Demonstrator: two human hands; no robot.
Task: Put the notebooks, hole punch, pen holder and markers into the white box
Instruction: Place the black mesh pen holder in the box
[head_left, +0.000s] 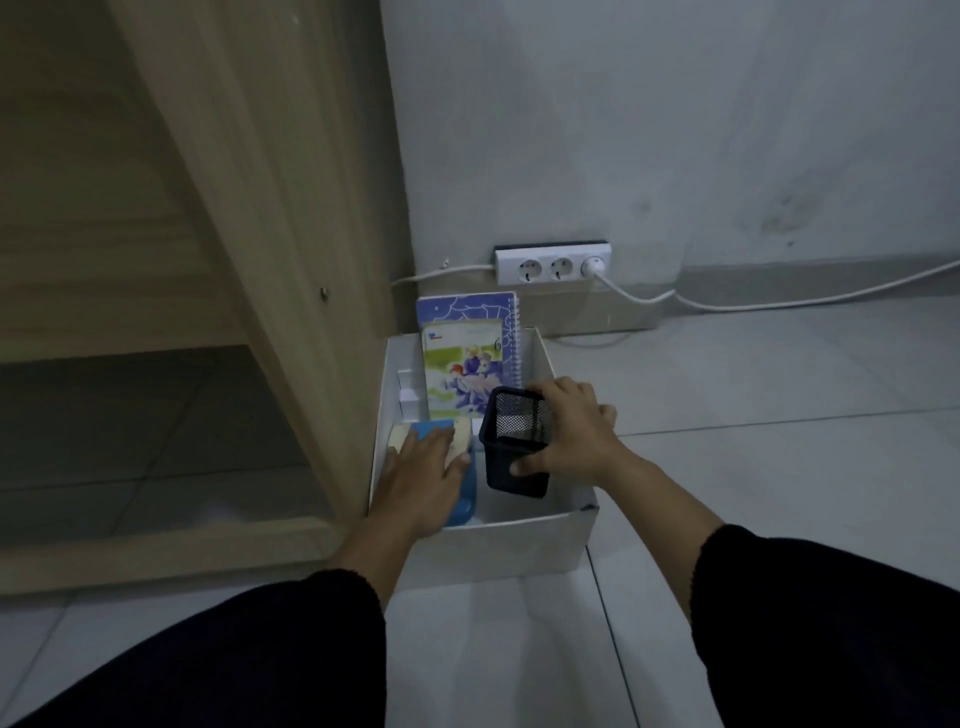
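white box (514, 540) sits on tiled floor (753, 467) beside wooden shelf (270, 260).

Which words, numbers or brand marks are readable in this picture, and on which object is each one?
"6": on the front notebook, near its right edge.
Small blue logo at the top left of that cover: too blurred to read.
Spiral notebook behind it: pattern only, no text.
Pen holder, hole punch, white box: no text visible.

The left hand (422, 470) hides most of the hole punch (462, 499).
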